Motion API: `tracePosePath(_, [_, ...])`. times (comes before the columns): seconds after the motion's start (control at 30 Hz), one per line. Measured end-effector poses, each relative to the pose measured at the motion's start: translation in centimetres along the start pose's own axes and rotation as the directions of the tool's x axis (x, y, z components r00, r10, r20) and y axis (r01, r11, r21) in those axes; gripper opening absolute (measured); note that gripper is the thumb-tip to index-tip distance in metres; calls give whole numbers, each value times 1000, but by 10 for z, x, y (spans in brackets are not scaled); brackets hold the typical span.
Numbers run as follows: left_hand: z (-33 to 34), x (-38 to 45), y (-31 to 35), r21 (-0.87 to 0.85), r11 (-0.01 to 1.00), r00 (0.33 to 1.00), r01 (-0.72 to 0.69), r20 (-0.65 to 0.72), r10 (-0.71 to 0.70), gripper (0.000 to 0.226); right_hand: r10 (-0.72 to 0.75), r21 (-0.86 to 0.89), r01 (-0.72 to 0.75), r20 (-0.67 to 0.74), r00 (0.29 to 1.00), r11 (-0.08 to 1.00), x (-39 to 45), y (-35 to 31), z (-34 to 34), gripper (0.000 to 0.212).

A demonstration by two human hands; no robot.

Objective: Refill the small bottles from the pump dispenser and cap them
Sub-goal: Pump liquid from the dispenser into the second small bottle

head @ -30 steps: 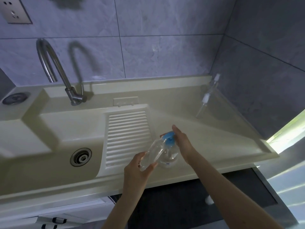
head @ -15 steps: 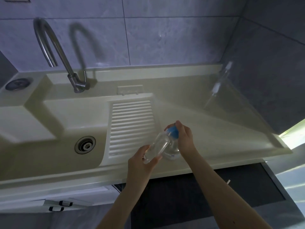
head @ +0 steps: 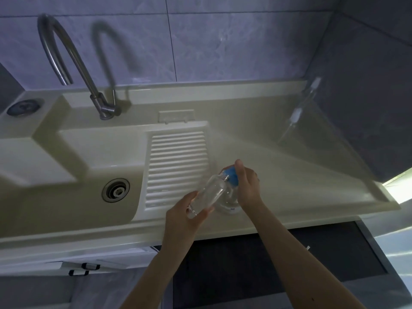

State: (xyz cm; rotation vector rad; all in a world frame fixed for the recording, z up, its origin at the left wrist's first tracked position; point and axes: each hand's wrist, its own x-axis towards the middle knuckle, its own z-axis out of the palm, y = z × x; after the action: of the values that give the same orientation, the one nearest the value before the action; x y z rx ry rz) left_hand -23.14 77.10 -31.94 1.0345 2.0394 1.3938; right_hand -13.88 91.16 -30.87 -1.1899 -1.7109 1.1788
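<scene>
My left hand (head: 185, 214) grips a small clear bottle (head: 208, 194) by its base and tilts it, so its open neck points up against the blue pump head (head: 231, 176). The clear pump dispenser (head: 228, 202) stands on the cream counter to the right of the ribbed washboard. My right hand (head: 248, 186) lies over the blue pump head, fingers curled round it. A second small clear bottle with a white spray top (head: 296, 114) stands far back at the right, against the wall corner.
A cream sink unit (head: 301, 179) fills the view, with a basin and drain (head: 116, 189) at the left and a ribbed washboard (head: 177, 163) in the middle. A curved steel tap (head: 66, 61) rises at the back left. Tiled walls close the back and right.
Both hands stay at the pump head with the bottle. The view has shifted slightly downward and the hands sit a little lower and further right on the counter.
</scene>
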Motion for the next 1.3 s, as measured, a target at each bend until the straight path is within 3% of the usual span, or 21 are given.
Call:
tracePosePath(0.07, [0, 1, 3, -10, 1000, 1000, 21, -5, -21, 43, 1, 30, -1, 20, 1000, 1000, 5, 3, 1, 108])
tracePosePath(0.13, [0, 2, 6, -24, 999, 999, 41, -2, -41, 37, 10, 69, -13, 42, 999, 998, 8, 5, 1, 87])
tracePosePath(0.23, [3, -2, 6, -38, 997, 997, 69, -14, -70, 51, 28, 106, -33, 51, 998, 994, 11, 9, 2, 63])
tracePosePath(0.4, [4, -6, 1, -25, 997, 997, 70, -25, -70, 51, 23, 130, -28, 39, 999, 991, 14, 9, 4, 46])
tracePosePath(0.57, [2, -6, 0, 35, 997, 996, 69, -50, -67, 29, -28, 68, 23, 82, 996, 997, 12, 7, 3, 48])
tracePosePath(0.7, [4, -6, 4, 40, 998, 997, 42, -67, -39, 29, -21, -26, 24, 100, 995, 999, 8, 1, -5, 64])
tracePosePath(0.83, [6, -6, 4, 57, 998, 997, 4, -83, 1, 28, -56, -39, 62, 125, 991, 997, 6, -1, -6, 67])
tracePosePath(1.03, [11, -7, 5, 18, 1000, 992, -18, -128, 20, 32, -37, 10, 36, 170, 985, 999, 8, -1, -7, 66])
tracePosePath(1.1, [14, -8, 6, 9, 1000, 989, -18, -144, 19, 31, -19, 19, 16, 183, 983, 1000, 10, 0, -7, 58])
tracePosePath(1.3, [15, -11, 3, 78, 996, 984, -39, -168, 52, 24, -48, 65, 38, 172, 984, 997, 15, 1, -5, 51])
